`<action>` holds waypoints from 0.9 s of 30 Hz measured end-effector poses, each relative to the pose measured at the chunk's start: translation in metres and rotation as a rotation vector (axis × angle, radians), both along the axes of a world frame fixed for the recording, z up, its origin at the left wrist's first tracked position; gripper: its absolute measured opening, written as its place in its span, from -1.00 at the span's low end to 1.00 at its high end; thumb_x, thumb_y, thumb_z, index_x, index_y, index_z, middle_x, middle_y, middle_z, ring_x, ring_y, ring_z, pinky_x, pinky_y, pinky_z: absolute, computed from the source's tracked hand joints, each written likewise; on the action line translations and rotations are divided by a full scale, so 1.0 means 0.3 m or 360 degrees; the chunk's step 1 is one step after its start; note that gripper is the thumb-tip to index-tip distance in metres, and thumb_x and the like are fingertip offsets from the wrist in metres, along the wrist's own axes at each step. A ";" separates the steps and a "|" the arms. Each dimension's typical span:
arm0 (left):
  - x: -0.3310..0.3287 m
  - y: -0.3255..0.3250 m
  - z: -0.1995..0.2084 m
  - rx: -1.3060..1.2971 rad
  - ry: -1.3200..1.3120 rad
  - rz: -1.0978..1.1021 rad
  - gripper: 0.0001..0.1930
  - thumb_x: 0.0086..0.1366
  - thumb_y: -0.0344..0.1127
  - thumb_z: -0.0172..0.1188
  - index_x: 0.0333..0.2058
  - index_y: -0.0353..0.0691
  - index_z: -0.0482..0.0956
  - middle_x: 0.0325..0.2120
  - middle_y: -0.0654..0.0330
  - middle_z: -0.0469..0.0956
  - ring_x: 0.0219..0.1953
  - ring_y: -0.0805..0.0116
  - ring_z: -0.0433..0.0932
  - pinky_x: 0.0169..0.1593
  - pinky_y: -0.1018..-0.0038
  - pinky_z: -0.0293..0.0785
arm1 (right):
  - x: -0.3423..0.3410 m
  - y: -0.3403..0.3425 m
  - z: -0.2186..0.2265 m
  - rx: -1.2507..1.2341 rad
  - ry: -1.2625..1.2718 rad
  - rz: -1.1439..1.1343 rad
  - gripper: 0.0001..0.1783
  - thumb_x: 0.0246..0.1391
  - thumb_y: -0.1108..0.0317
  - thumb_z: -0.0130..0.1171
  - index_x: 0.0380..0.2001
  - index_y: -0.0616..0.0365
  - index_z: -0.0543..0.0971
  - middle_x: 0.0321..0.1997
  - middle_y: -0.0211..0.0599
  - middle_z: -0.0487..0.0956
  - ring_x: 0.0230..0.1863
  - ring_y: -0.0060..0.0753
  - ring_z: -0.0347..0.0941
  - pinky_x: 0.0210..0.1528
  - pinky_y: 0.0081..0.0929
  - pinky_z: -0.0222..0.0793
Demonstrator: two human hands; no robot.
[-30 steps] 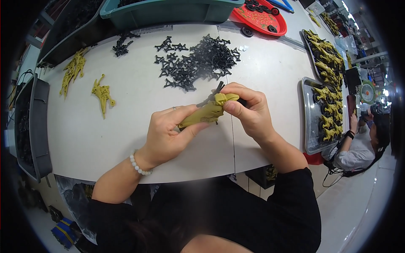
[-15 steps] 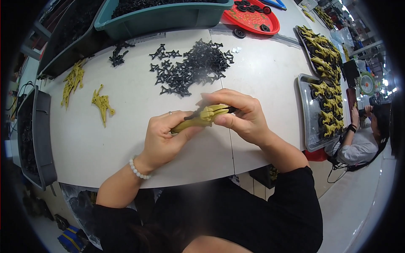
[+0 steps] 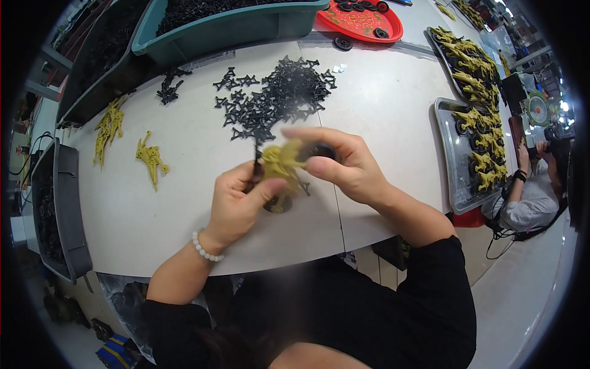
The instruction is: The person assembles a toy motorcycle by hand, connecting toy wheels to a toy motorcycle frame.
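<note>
Between my two hands is a yellow plastic toy motorcycle with black parts, smeared by motion. My left hand is closed on its near side, thumb pressed against the yellow body. At its lower end, beside the left thumb, a dark wheel shows. My right hand closes round the other end with thumb and forefinger, where a black wheel sits between the fingers. Just beyond the hands lies a heap of small black forked plastic parts.
Yellow body parts lie at the left. Black parts fill a teal bin and a grey bin. A red tray holds black wheels. Metal trays with yellow toys stand at right, near another person.
The toy has turned in my hands; its wheels now show at both ends. My right hand has shifted slightly left. The whole view has shifted a little.
</note>
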State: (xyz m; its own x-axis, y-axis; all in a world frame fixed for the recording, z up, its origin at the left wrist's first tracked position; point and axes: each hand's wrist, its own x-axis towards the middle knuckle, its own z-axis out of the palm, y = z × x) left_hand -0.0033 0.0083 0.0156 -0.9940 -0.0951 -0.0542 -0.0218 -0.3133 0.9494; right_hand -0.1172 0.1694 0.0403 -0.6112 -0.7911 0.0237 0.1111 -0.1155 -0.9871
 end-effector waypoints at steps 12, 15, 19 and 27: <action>-0.003 0.011 -0.031 0.0188 0.0243 0.0308 -0.75 0.21 -0.42 0.13 -0.12 -0.35 0.48 -0.24 0.28 0.49 -0.18 0.54 0.43 -0.07 0.60 0.35 | 0.026 -0.025 -0.038 0.0097 0.0874 -0.0180 -0.71 -0.16 0.28 0.33 -0.39 0.22 0.53 -0.48 -0.28 0.50 -0.42 -0.42 0.41 -0.33 -0.53 0.30; -0.001 0.010 -0.051 0.0114 0.0300 0.0335 -0.75 0.21 -0.42 0.13 -0.13 -0.34 0.48 -0.24 0.29 0.49 -0.20 0.56 0.42 -0.11 0.63 0.35 | 0.028 -0.036 -0.034 0.0032 0.0961 -0.0201 -0.77 -0.12 0.33 0.29 -0.41 0.23 0.52 -0.49 -0.26 0.49 -0.44 -0.39 0.40 -0.35 -0.53 0.31; 0.004 0.018 -0.064 0.0020 0.0344 0.0384 -0.77 0.22 -0.44 0.12 -0.14 -0.34 0.49 -0.23 0.27 0.50 -0.22 0.58 0.42 -0.13 0.65 0.34 | 0.041 -0.039 -0.041 -0.0038 0.1006 -0.0227 -0.81 -0.09 0.38 0.24 -0.40 0.23 0.51 -0.48 -0.26 0.49 -0.44 -0.37 0.40 -0.34 -0.51 0.32; -0.017 -0.004 -0.038 0.0573 0.0037 0.0388 -0.81 0.23 -0.38 0.11 -0.24 -0.37 0.51 -0.32 0.17 0.56 -0.31 0.49 0.52 -0.19 0.59 0.46 | 0.020 -0.025 -0.023 0.0118 0.0924 -0.0044 -0.66 -0.19 0.42 0.30 -0.26 0.23 0.51 -0.39 -0.31 0.52 -0.34 -0.48 0.43 -0.22 -0.54 0.33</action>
State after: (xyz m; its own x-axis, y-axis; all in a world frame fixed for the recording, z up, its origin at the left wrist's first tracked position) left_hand -0.0083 0.0072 0.0040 -0.9461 -0.3066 -0.1048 0.1140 -0.6176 0.7782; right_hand -0.1114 0.1618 0.0333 -0.5352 -0.7873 0.3062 -0.4523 -0.0391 -0.8910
